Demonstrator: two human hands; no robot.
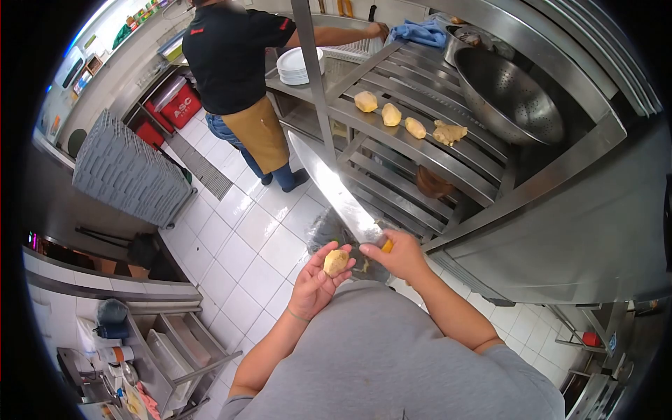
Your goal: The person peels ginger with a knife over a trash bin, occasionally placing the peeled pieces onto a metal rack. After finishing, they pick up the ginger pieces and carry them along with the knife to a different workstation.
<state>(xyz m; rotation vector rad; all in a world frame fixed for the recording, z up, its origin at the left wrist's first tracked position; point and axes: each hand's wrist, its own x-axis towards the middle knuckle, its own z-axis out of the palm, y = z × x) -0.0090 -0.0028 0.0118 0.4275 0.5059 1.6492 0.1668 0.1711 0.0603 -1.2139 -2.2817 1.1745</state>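
In my left hand (316, 285) is a small, partly peeled potato (336, 262), held up in the fingers. My right hand (399, 255) is wrapped round the yellow handle of a large knife (341, 199), whose broad blade points up and to the left, away from me. The blade does not touch the potato. Beyond the knife, on the slatted metal rack (448, 168), lie several pale peeled pieces in a row, among them a round potato (365, 101) and a knobbly root-like piece (449, 133). Below my hands is a plastic bag (329, 231), partly hidden.
A co-worker (234, 70) in a dark shirt and brown apron stands ahead, one arm stretched toward the rack. White plates (299, 64) are stacked beside them. A large metal colander (509, 98) and a blue cloth (420, 32) are on the rack. Grey stacked trays (129, 170) stand left.
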